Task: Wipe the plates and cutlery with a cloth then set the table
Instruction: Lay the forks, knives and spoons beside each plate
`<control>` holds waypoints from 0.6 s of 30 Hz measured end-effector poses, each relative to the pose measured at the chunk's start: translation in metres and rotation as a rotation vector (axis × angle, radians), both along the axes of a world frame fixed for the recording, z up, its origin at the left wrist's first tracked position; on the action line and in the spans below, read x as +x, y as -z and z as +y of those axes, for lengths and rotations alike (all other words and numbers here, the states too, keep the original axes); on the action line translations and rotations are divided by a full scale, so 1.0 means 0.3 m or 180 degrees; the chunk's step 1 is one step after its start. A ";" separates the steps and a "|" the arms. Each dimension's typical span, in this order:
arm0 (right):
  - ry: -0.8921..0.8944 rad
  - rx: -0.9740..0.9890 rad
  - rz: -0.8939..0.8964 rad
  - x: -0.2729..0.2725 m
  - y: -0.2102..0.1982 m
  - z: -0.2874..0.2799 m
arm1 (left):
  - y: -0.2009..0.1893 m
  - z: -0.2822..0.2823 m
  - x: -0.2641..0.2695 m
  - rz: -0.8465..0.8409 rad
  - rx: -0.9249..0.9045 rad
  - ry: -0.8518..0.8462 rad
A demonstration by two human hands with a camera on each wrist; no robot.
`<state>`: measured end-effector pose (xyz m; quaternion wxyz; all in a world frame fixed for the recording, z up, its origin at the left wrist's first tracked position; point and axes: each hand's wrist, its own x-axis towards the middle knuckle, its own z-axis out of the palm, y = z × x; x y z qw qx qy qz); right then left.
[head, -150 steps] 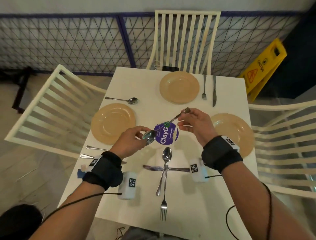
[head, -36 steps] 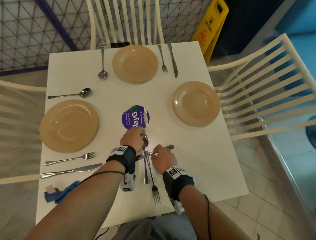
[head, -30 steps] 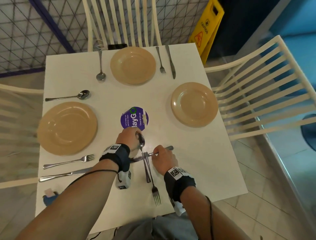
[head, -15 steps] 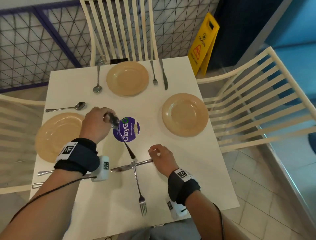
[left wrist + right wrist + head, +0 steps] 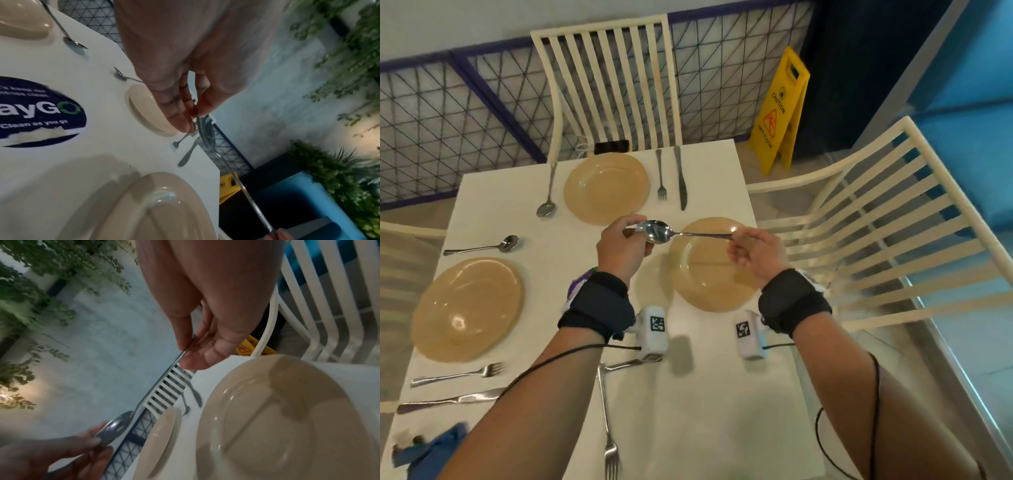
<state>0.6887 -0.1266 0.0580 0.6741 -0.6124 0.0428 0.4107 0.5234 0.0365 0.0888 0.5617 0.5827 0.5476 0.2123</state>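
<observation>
Holding a spoon (image 5: 657, 231) level above the right-hand plate (image 5: 714, 270), the left hand (image 5: 623, 246) pinches its bowl and the right hand (image 5: 753, 255) pinches its handle tip. Two places look finished: the far plate (image 5: 606, 187) and the left plate (image 5: 467, 308) each have spoon, fork and knife beside them. The right place, I judge, lacks all its cutlery, with a fork (image 5: 607, 425) and a knife (image 5: 631, 364) lying crossed near the front edge. Only the head view shows the blue cloth (image 5: 434, 450) at the near-left corner; the left wrist view alone shows the whole purple sticker (image 5: 39, 112).
</observation>
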 end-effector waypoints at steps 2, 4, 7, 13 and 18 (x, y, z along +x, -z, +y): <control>0.0068 0.0054 0.0109 0.091 0.017 0.019 | 0.034 0.008 0.073 0.0046 -0.0058 -0.0032; 0.0141 0.0125 0.0275 0.168 0.037 0.047 | 0.068 0.023 0.142 0.0048 -0.0136 -0.0097; 0.0232 0.0138 0.0410 0.260 0.071 0.095 | 0.127 0.064 0.227 0.0026 -0.0281 -0.0308; -0.0067 -0.0431 0.0211 0.409 0.193 0.220 | 0.262 0.157 0.344 0.0119 -0.0433 -0.0519; -0.0702 -0.1412 -0.0701 0.501 0.320 0.288 | 0.329 0.203 0.387 0.0231 -0.0518 -0.0517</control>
